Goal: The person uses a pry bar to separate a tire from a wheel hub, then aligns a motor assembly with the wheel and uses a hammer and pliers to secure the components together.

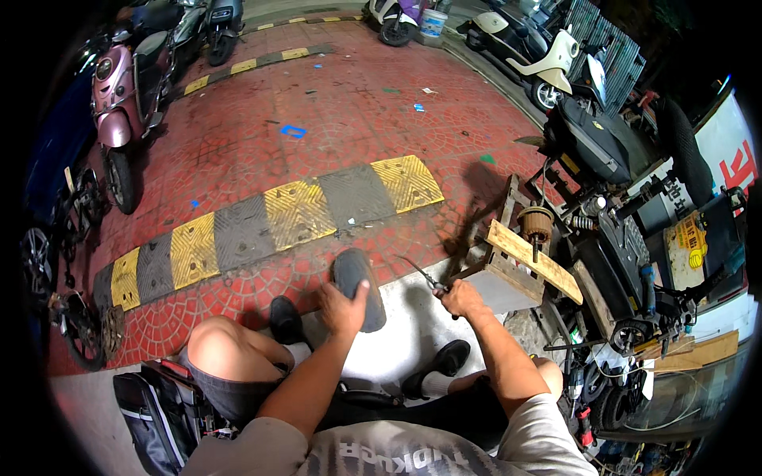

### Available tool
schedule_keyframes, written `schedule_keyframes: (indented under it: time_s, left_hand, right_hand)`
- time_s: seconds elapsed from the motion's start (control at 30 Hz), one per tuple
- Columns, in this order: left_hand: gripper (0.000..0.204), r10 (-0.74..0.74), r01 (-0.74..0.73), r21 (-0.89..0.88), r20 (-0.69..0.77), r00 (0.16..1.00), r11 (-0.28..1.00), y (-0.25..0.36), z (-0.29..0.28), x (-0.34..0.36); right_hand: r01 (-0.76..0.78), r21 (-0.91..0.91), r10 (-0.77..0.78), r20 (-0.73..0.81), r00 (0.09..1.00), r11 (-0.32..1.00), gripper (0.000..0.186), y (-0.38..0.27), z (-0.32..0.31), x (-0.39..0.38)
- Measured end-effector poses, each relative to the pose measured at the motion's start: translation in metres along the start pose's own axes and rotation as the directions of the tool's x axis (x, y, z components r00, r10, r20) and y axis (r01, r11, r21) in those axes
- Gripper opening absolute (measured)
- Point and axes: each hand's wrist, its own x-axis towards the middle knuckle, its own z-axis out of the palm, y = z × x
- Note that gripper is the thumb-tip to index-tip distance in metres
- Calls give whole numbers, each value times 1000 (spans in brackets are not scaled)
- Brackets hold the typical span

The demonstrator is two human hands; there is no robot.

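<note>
In front of me a dark grey cylinder point(357, 268) stands tilted over the pale ground between my feet. My left hand point(343, 309) grips its near side, thumb pressed against the surface. My right hand point(464, 300) is closed around the handles of a pair of pliers point(436, 283), which point up and left. A thin dark strip reaches out from their jaws toward the cylinder, apart from it; whether the jaws hold it I cannot tell. Right of that hand a motor armature point(536, 225) with brown windings stands by a wooden plank point(533, 260) on a small wooden stand.
A yellow and grey speed bump point(298, 213) crosses the red paving ahead. Parked scooters stand at the far left, including a pink one point(119, 95), and a cream one point(548, 59) at the far right. A black bag point(147, 420) lies by my left leg. Scooter parts and tools crowd my right.
</note>
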Motion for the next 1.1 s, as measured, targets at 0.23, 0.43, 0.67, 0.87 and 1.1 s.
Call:
schedule_keyframes:
  time_s: [0.23,0.43,0.67,0.87,1.1]
  left_hand:
    - [114,-110,69,306,121,987,949,-22,-1,45]
    - [130,-239,103,353,368,898,930,2,-15,37]
    - [132,-284,174,309,357,890,935,9,-6,37]
    - [125,-195,186,58,266,944,981,-25,15,54]
    - [123,-16,15,125,9,1000,992,-15,17,43]
  right_hand:
    - [106,83,-130,389,912,991,74,0,11,-16]
    - [189,-90,-106,569,816,978,77,13,35,-29]
    - [204,-156,-113,458,882,966,72,10,23,-42]
    - [24,-38,-24,-19,1000,999,74,27,4,-20]
    - [150,-2,-149,74,986,989,72,1,-3,-24]
